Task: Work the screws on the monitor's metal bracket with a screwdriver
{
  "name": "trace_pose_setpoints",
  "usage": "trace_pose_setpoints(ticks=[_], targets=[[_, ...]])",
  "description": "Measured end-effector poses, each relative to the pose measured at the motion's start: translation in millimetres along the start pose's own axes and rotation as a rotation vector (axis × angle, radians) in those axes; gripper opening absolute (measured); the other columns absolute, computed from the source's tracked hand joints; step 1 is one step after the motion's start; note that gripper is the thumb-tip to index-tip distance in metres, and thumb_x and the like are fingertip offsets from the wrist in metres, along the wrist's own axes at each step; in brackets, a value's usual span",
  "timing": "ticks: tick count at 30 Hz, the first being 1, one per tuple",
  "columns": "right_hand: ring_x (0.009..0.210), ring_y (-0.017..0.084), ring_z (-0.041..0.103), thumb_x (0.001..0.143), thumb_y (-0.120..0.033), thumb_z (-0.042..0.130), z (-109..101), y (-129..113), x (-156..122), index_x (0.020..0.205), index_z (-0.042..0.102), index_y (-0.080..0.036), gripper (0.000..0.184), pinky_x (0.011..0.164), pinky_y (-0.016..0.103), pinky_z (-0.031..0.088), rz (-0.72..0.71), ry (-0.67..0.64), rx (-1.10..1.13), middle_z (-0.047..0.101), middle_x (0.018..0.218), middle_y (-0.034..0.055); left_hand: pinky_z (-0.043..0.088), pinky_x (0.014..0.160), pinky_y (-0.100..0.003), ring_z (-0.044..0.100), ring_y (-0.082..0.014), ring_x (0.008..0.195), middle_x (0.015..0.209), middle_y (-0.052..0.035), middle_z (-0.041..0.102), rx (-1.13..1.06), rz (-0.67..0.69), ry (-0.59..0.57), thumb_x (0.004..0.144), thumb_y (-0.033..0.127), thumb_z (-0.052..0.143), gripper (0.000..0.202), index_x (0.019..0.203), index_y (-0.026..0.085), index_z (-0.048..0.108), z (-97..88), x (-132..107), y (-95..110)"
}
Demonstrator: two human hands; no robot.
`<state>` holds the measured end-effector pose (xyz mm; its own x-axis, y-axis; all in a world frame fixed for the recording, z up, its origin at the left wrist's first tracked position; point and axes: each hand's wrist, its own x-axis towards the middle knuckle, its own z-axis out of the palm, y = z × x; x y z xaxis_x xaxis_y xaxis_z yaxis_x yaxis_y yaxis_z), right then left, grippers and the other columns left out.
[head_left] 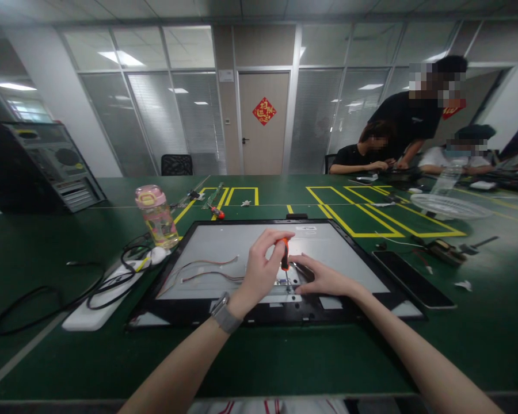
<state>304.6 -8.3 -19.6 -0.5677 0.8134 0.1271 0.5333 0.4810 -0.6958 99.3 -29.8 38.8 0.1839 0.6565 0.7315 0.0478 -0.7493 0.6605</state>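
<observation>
A monitor panel (349, 270) with a black frame and pale grey back lies flat in front of me. My left hand (263, 264), wearing a grey watch (227, 312), grips an orange-and-black screwdriver (285, 256) upright. Its tip points down at a small circuit board or metal plate (293, 282) near the panel's front edge. My right hand (323, 277) is on the other side of that plate, thumb and fingers apart, fingertips at its edge. Thin wires (211, 276) run over the panel to the left. My left hand partly hides the plate.
Left of the panel are a white power strip (107, 299), black cables (38, 293) and a pink-capped bottle (155, 215). A phone (414, 279) lies to the right. Behind stand a red-handled screwdriver (217, 212) and a computer case (38, 167). Several people sit or stand at the far right.
</observation>
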Motion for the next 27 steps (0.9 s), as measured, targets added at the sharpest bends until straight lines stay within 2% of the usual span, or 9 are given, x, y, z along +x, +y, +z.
trace_pose_setpoints(ticks=[4,9,14,18,20,25,27], targets=[[0.122,0.028,0.043,0.068,-0.041,0.074,0,1,0,0.132,0.044,-0.023,0.073,0.107,0.044,0.031,-0.01,0.0,0.015,0.049,0.131,0.0081,0.046,0.079,-0.027,0.056,-0.0144,0.084,0.091,-0.0032,0.054,0.05,0.009,0.044,0.087,0.021,0.056,0.014,0.094,0.021,0.068,0.5,0,2],[0.125,0.029,0.041,0.067,-0.043,0.074,-1,-3,0,0.132,0.045,-0.021,0.074,0.109,0.046,0.028,0.024,-0.001,0.012,0.048,0.134,0.009,0.046,0.08,-0.03,0.057,-0.0161,0.089,0.091,-0.0045,0.059,-0.035,-0.028,-0.018,0.093,0.019,0.042,0.025,0.106,0.019,0.064,0.4,0,3],[0.13,0.031,0.037,0.067,-0.045,0.073,-3,-11,0,0.132,0.045,-0.02,0.074,0.112,0.048,0.019,0.043,-0.019,0.003,0.048,0.135,0.0093,0.046,0.08,-0.029,0.055,-0.0144,0.082,0.089,-0.0028,0.052,0.049,-0.009,0.065,0.086,0.022,0.057,0.015,0.094,0.021,0.069,0.3,0,2],[0.133,0.033,0.031,0.066,-0.044,0.074,-3,-12,0,0.132,0.046,-0.02,0.075,0.114,0.05,0.012,0.067,-0.019,-0.001,0.047,0.137,0.0101,0.046,0.08,-0.03,0.057,-0.0165,0.086,0.092,-0.0054,0.058,-0.014,-0.048,0.013,0.093,0.02,0.043,0.025,0.107,0.02,0.065,-0.8,0,2],[0.133,0.033,0.032,0.066,-0.043,0.075,-2,-12,0,0.131,0.046,-0.02,0.075,0.114,0.05,0.012,0.073,-0.019,0.003,0.047,0.137,0.0104,0.046,0.082,-0.03,0.057,-0.0172,0.09,0.093,-0.0057,0.059,-0.021,-0.041,0.004,0.094,0.019,0.041,0.027,0.105,0.02,0.065,-1.1,0,2],[0.133,0.031,0.033,0.067,-0.042,0.074,-2,-14,0,0.132,0.046,-0.02,0.074,0.114,0.049,0.014,0.074,-0.032,0.007,0.047,0.138,0.0095,0.046,0.078,-0.027,0.055,-0.0138,0.08,0.088,-0.0024,0.051,0.032,-0.022,0.051,0.086,0.022,0.056,0.016,0.095,0.021,0.069,-0.3,0,2],[0.134,0.032,0.031,0.067,-0.043,0.074,-3,-14,0,0.132,0.046,-0.02,0.074,0.114,0.049,0.013,0.079,-0.032,0.006,0.046,0.138,0.0098,0.045,0.078,-0.028,0.055,-0.0143,0.08,0.086,-0.0027,0.053,0.004,-0.039,0.023,0.09,0.02,0.049,0.021,0.1,0.02,0.067,-0.5,0,3]])
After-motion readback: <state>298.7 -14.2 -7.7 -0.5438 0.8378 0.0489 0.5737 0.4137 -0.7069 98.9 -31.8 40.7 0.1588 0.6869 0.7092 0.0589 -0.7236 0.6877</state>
